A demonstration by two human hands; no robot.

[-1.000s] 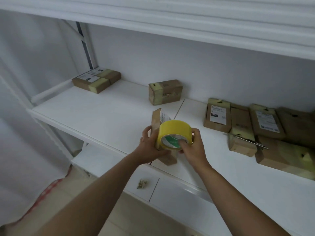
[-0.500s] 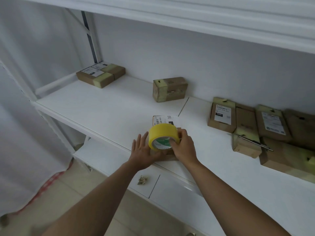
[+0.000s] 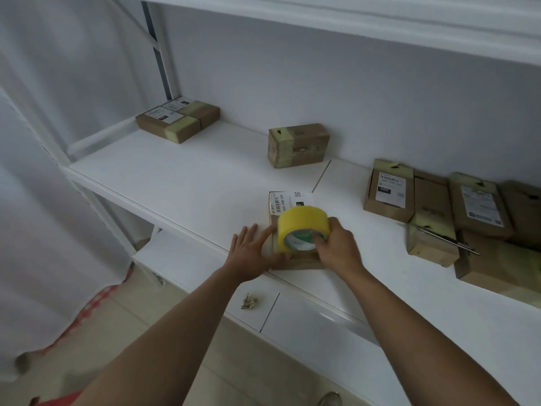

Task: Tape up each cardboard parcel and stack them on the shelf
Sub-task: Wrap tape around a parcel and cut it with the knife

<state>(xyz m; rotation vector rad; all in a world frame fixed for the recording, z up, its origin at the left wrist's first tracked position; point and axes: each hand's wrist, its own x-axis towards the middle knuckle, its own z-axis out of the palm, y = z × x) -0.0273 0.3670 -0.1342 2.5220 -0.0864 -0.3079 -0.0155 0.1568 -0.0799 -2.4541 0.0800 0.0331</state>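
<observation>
A flat cardboard parcel with a white label lies near the front edge of the white shelf. My right hand grips a roll of yellow tape and holds it on top of the parcel. My left hand lies flat with straight fingers against the parcel's left side. Two taped parcels sit at the far left, and one taped box stands at the back wall.
Several more parcels crowd the shelf's right side, with a metal tool lying across them. A lower shelf carries a small clump of debris. A white curtain hangs on the left.
The parcel went from standing on edge to lying flat on the shelf. My left hand let go of it and now presses flat beside it. The tape roll stays on the parcel.
</observation>
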